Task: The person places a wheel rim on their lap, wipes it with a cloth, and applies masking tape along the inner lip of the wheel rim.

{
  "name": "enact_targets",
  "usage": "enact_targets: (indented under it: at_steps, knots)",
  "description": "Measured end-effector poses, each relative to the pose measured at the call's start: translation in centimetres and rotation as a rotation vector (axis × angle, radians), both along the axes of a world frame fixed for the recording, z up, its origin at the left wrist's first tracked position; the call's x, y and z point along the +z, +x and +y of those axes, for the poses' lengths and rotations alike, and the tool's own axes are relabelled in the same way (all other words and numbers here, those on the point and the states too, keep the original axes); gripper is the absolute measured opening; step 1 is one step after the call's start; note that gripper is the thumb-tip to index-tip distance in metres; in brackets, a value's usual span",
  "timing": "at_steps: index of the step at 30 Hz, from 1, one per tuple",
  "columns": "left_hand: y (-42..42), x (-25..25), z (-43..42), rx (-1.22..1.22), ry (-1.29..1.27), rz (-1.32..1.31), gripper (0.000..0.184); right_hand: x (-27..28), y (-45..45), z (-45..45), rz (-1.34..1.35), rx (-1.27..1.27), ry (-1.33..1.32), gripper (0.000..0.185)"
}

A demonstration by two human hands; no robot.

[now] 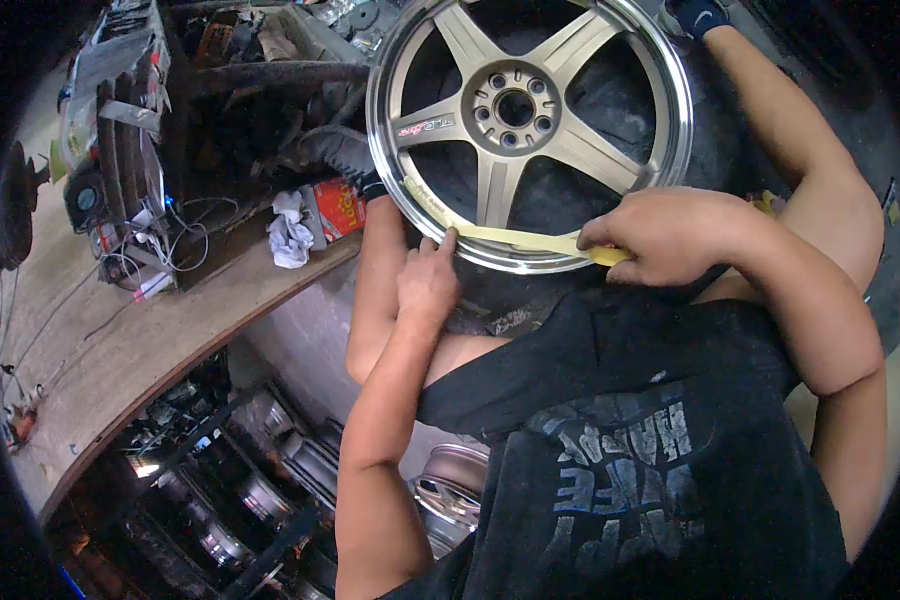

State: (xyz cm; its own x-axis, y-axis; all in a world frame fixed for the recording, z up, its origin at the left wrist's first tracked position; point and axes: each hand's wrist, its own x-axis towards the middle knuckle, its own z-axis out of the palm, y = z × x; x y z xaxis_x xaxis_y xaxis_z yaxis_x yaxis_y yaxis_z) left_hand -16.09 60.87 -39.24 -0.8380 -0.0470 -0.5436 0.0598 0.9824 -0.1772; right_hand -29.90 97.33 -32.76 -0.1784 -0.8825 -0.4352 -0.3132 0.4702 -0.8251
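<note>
A gold five-spoke wheel rim (pixel 595 148) with a polished lip sits between my legs. A strip of yellow masking tape (pixel 520 239) stretches across its near edge. My left hand (pixel 430 282) is at the lower left of the lip, fingers bent, its fingertips pinning the strip there. At the lower right, my right hand (pixel 670 238) is closed around the tape roll (pixel 608 256), which its fingers partly hide. More tape appears to lie along the lip to the left of my left fingertips.
On the left stands a curved wooden bench (pixel 210 300) with crumpled white paper (pixel 290 232), a red box (pixel 340 207), cables and a dirty machine (pixel 120 130). Below it are racked wheels (pixel 220 535). Another wheel (pixel 450 485) is beside my left arm.
</note>
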Motion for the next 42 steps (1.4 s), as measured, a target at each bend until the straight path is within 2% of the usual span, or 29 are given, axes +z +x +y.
enact_targets:
  at_steps: [2,4,7,10,11,13,15,16,19,21,23,24,25,27,29,31,32,35,42]
  knots:
    - [-0.1,0.0,-0.5,-0.022,-0.015,0.011,0.060,-0.5,0.1,-0.1,0.000,0.004,0.010,0.047]
    - [-2.6,2.8,0.5,-0.041,-0.030,0.015,0.059,-0.6,0.1,0.0,-0.001,0.005,0.020,0.047]
    - [-4.0,1.3,-2.0,0.189,0.275,0.254,0.060,-0.6,0.1,-0.1,-0.011,0.019,0.035,0.048]
    - [-4.4,2.7,-0.8,-0.098,0.085,0.212,0.048,-0.5,0.2,-0.1,-0.007,0.012,0.017,0.047]
    - [-4.2,4.1,0.8,-0.080,0.011,0.064,0.061,-0.3,0.1,-0.1,-0.008,0.019,0.020,0.047]
    - [-3.2,4.2,2.3,-0.067,-0.066,-0.086,0.075,0.0,0.0,-0.1,-0.012,0.020,0.021,0.046]
    - [-1.3,2.4,1.8,0.113,0.071,-0.092,0.082,0.5,0.0,-0.2,-0.020,0.023,0.056,0.044]
    - [-1.4,2.1,1.6,0.219,0.126,-0.078,0.071,0.6,-0.1,-0.2,-0.023,0.028,0.053,0.044]
    - [-4.2,2.9,0.1,0.210,0.080,-0.177,0.063,0.3,-0.2,0.0,-0.004,0.007,0.029,0.042]
    - [-4.9,5.3,2.4,0.119,0.183,0.048,0.054,-0.7,-0.4,0.4,0.112,-0.230,-0.174,0.035]
    - [-5.3,6.0,3.1,0.229,0.271,0.079,0.048,1.5,-1.9,0.2,-0.068,-0.493,-0.134,0.025]
    - [-5.5,6.4,3.6,0.265,0.299,0.092,0.046,0.8,-2.0,0.3,-0.018,-0.524,-0.202,0.025]
    - [-5.6,7.1,4.4,0.223,0.212,0.045,0.052,0.2,-2.2,0.4,0.031,-0.558,-0.271,0.026]
    - [-4.6,6.0,3.9,0.172,0.123,-0.010,0.058,0.2,-2.0,0.7,-0.045,-0.537,-0.273,0.028]
    - [-1.3,1.3,0.8,0.059,-0.014,-0.222,0.084,0.4,-1.6,0.7,-0.129,-0.516,-0.267,0.030]
    - [0.3,1.0,1.3,0.023,0.055,-0.148,0.084,0.5,-1.0,0.5,-0.069,-0.357,-0.184,0.032]
    - [0.9,0.8,1.5,-0.011,0.050,-0.116,0.083,-0.3,-0.4,0.5,0.019,-0.309,-0.251,0.031]
    - [1.6,1.0,2.7,-0.071,-0.001,-0.060,0.078,0.7,0.0,0.2,-0.027,-0.248,-0.137,0.034]
    - [2.0,0.3,2.4,-0.138,0.017,0.017,0.069,0.6,-0.4,0.2,-0.048,-0.264,-0.131,0.035]
